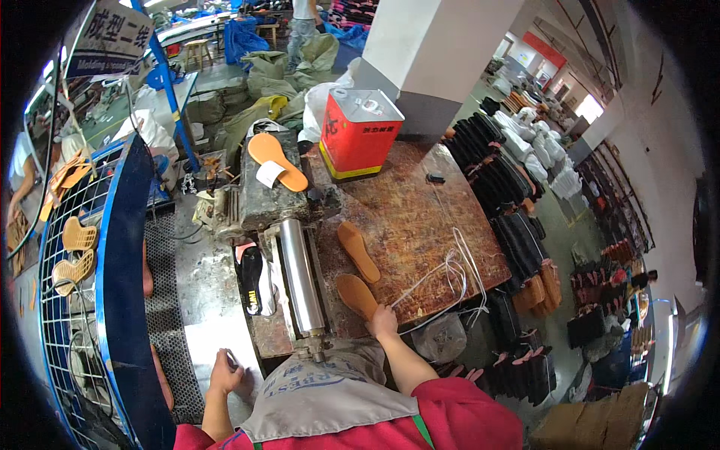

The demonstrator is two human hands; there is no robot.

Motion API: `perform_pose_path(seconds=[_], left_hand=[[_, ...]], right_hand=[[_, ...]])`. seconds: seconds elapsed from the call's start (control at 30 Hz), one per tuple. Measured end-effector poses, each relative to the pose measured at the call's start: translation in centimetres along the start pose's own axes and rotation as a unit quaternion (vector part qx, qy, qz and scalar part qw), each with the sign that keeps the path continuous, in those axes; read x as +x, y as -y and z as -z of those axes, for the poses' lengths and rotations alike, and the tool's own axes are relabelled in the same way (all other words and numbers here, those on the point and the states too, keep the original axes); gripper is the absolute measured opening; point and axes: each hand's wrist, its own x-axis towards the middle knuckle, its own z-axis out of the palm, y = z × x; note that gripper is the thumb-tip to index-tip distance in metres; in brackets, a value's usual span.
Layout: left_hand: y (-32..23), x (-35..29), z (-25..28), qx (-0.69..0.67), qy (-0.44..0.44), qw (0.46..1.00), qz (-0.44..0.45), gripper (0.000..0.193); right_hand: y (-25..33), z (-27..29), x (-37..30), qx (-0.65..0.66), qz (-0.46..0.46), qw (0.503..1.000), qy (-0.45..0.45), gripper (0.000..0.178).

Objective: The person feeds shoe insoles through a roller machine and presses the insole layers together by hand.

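Observation:
My right hand point(383, 322) is closed on the lower end of a brown shoe sole point(355, 295) at the worktable's near edge. Just beyond it, a second brown sole point(358, 252) lies flat on the wood. My left hand point(225, 372) is low over a shiny metal plate point(214, 315), its thumb and curled fingers apart, with nothing visible between them. Between my hands stands a machine with a long steel roller point(301, 277). A black shoe part with a pink patch point(251, 276) lies left of the roller. On the machine's top rests a tan sole with white paper point(278, 162).
A red can point(360, 135) stands at the back of the worn wooden table point(420, 225). White cord point(450, 262) trails over its right side. Dark stacks point(517, 240) crowd the right. On the left, a perforated conveyor belt point(169, 300) runs beside a blue-framed rack point(124, 285) holding soles.

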Motion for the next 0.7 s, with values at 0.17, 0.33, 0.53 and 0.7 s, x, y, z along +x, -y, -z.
perform_pose_path(seconds=[0.17, 0.33, 0.53, 0.7], left_hand=[[1.0, 0.0, -0.2, -0.04, 0.024, 0.998, 0.029, 0.057], [0.9, -0.3, -0.2, -0.041, 0.002, 0.999, 0.012, 0.056], [0.6, -0.5, 0.2, -0.036, 0.014, 0.999, 0.028, 0.057], [0.6, -0.4, 0.2, -0.034, 0.022, 0.999, 0.026, 0.058]], right_hand=[[0.7, 0.3, -0.6, -0.008, -0.019, 0.999, 0.026, 0.067], [0.6, 0.3, -0.7, -0.007, -0.019, 0.999, 0.029, 0.067], [0.8, 0.1, -0.7, -0.002, -0.022, 0.999, 0.027, 0.065], [0.0, -1.3, -0.3, -0.018, -0.016, 1.0, -0.011, 0.067]])
